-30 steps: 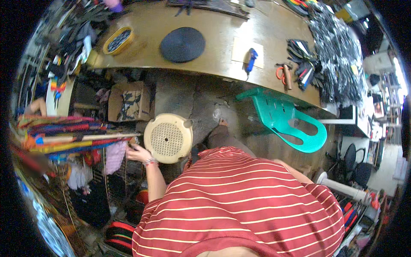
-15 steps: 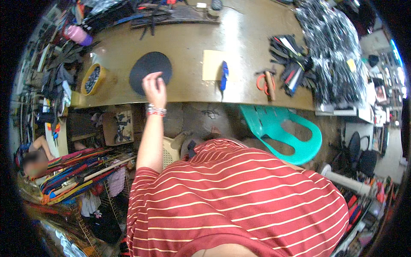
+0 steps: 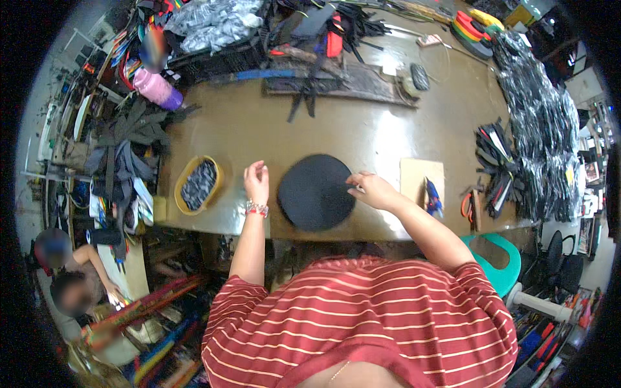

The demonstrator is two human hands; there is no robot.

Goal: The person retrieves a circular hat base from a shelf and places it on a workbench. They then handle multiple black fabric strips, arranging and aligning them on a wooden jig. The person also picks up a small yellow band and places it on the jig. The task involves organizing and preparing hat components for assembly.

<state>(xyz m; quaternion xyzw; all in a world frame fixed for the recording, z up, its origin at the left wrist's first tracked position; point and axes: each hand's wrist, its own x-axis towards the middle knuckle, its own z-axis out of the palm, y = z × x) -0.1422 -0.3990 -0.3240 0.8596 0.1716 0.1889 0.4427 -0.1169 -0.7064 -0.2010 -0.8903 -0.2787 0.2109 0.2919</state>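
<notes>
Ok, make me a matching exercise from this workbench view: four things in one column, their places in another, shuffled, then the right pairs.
Things:
1. black round disc
2. yellow tub
3. green plastic chair
4. scissors with orange handles

Places:
A. on the floor beside the table, at the person's right
B. on the table to the left of the left hand
C. on the table between the two hands, the right hand at its edge
D. near the table's right end, past the tan card

Pairs: 1-C, 2-B, 3-A, 4-D
</notes>
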